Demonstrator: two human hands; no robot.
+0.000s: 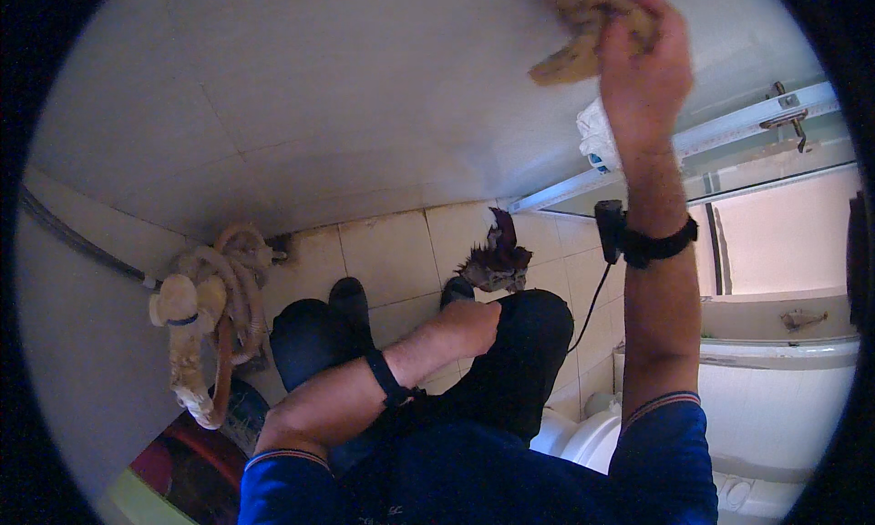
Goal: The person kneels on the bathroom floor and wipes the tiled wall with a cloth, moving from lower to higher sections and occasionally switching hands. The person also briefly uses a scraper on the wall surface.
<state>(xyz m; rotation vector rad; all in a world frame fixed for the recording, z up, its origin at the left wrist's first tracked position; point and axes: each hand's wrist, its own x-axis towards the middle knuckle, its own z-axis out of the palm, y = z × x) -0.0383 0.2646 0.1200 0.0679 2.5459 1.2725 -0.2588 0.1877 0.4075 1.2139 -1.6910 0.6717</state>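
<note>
My right hand (647, 69) is raised at the upper right, its fingers closed around a crumpled yellow-brown cloth (579, 56). The cloth lies against the pale grey wall (365, 78), and its upper end runs toward the picture's top edge. My left forearm crosses my lap. On my dark-trousered knee rests my left hand (469, 327), curled into a loose fist with nothing visible sticking out of it. Beyond that hand, near my shoe, a frayed dark red and grey rag (499, 259) is seen over the floor.
A coiled beige hose (241, 288) hangs at the left, above a dark red container (196, 461). On the right runs a white rail (747, 128) with a metal latch, a crumpled white bundle (597, 135) beside it. White bathroom fixtures (766, 406) stand at the lower right. Cream tiles (387, 256) cover the floor.
</note>
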